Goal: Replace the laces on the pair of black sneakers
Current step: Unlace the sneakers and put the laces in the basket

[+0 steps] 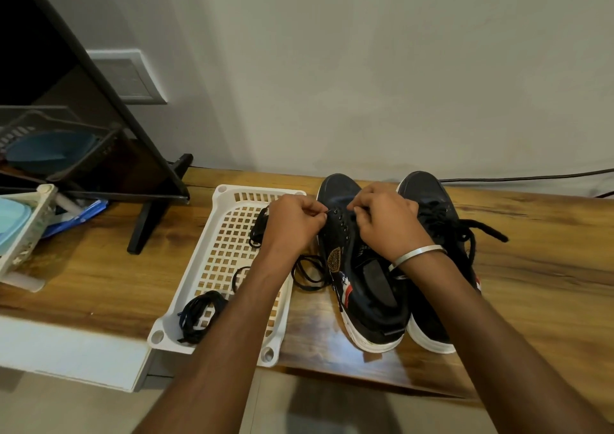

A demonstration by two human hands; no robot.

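Two black sneakers with white soles stand side by side on the wooden table, toes toward the wall. The left sneaker (362,287) has bare eyelets along its side. My left hand (294,222) pinches the tip of a black lace (307,272) at a top eyelet, and the lace trails down beside the shoe. My right hand (385,221), with a silver bangle on the wrist, pinches something at the opposite eyelet row; what it holds is hidden. The right sneaker (438,221) still carries a thick black lace, loosely tied.
A white perforated tray (212,254) lies left of the shoes with a bundled black lace (199,310) and more lace inside. A dark leaning frame (146,154) and a basket (23,234) stand at the left. A cable (531,177) runs along the wall.
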